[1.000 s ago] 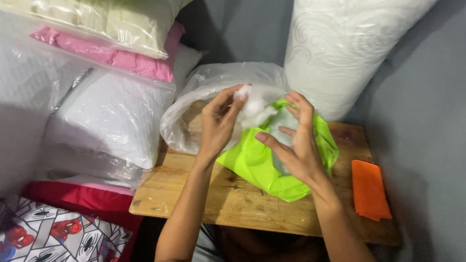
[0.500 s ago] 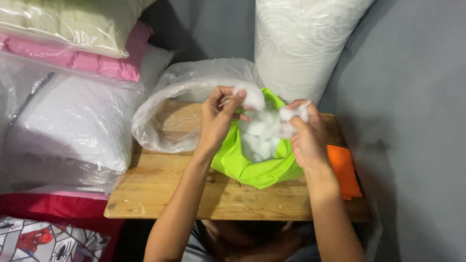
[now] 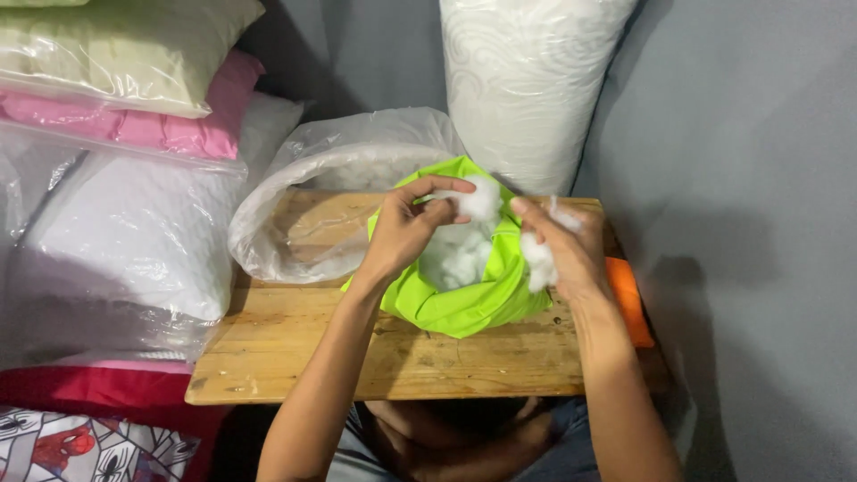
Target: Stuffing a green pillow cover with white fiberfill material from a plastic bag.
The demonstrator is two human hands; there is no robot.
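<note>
Left hand [image 3: 402, 234] is pinched shut on a tuft of white stuffing [image 3: 479, 202], thumb and forefinger closed on it right over the mouth of the lime green cover [image 3: 464, 303]. Right hand [image 3: 564, 250] has its own clump of white stuffing [image 3: 539, 261] clamped between curled fingers, just right of the cover's opening. Looks like the two clumps are being teased apart, one per hand.

The cover sits slouched open in the middle of the wooden board [image 3: 420, 357], with a fair bit of fluff already down inside it. So I'd call this the filling step, fluffing the fibre and feeding it in, and it reads as partway through since the cover is still pretty saggy. Next move, I'd guess, wants both bits dropped or pushed down into the opening without snagging on the rim.

Just left and a bit farther back, touching the cover, is a clear plastic bag [image 3: 295, 223] lying open. An orange cloth [image 3: 628, 299] lies on the right edge of the board. Wrapped pillows [image 3: 134, 223] are stacked on the left, and a white wrapped roll [image 3: 522, 80] stands at the far side.
</note>
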